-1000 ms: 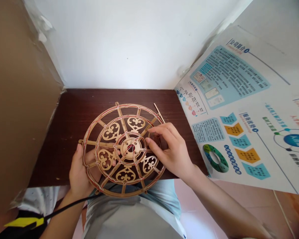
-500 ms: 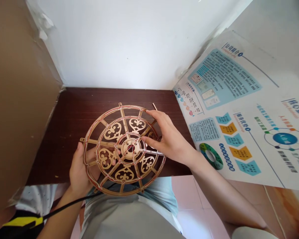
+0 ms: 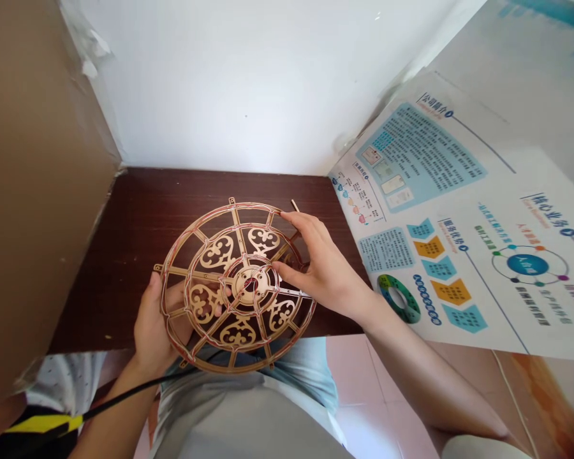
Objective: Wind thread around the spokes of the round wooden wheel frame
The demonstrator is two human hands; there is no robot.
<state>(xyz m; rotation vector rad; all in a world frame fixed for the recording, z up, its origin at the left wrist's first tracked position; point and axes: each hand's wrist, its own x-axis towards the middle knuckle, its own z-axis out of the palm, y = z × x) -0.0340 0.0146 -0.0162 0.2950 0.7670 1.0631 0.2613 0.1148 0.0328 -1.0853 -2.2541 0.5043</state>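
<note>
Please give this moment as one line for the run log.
left hand: under fretwork wooden wheel | right hand: fingers on wheel's right side | beyond: wooden stick

Just the one camera here, worn on the person's head and angled forward and down, pretty close over a dark wood tabletop (image 3: 124, 255). It catches a white wall (image 3: 249, 83) far off, a cardboard panel (image 3: 38, 191) left, a printed poster (image 3: 440, 223) right, and their lap (image 3: 249, 421) near.
</note>
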